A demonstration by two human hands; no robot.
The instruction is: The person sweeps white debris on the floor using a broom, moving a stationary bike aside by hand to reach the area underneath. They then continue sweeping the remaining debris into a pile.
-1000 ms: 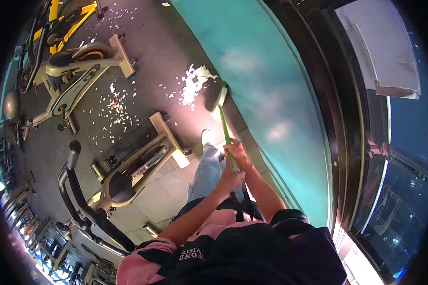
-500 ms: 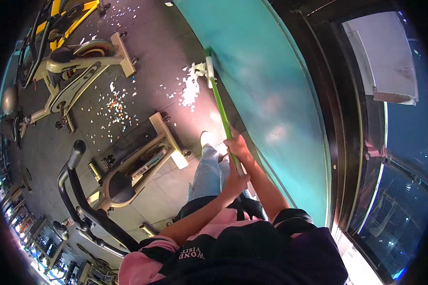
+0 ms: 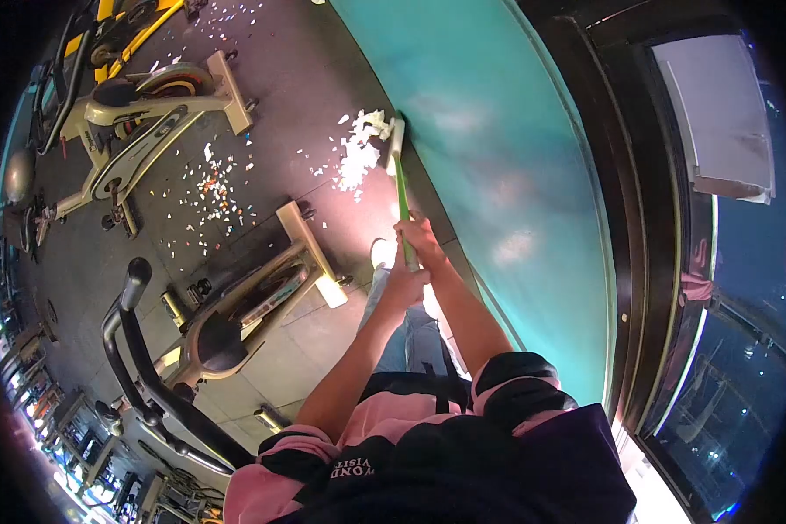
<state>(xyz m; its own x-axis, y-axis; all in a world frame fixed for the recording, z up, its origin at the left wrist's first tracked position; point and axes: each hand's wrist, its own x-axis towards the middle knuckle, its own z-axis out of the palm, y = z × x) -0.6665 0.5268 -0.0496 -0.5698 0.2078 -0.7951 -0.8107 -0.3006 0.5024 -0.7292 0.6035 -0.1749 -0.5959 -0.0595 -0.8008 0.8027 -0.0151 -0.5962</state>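
Observation:
A broom with a green handle (image 3: 401, 188) stretches away from my body, its white head (image 3: 396, 144) against the floor beside the teal wall panel. Higher on the handle, my right hand (image 3: 421, 238) is wrapped around it. Closer to me, my left hand (image 3: 405, 284) grips the handle's lower end. Just left of the broom head lies a heap of white scraps (image 3: 356, 162), loose bits scattered around it. The bristles are hard to make out from here.
An exercise bike (image 3: 223, 345) stands at my left, a second bike (image 3: 153, 113) beyond it. Colored and white bits (image 3: 211, 188) litter the dark floor between them. The teal panel (image 3: 506, 192) runs along my right, with dark-framed glass past it.
Both hands have moved forward and slightly left with the handle, which now looks steeper. The broom head has shifted slightly right and nearer, and the white heap appears a little lower right.

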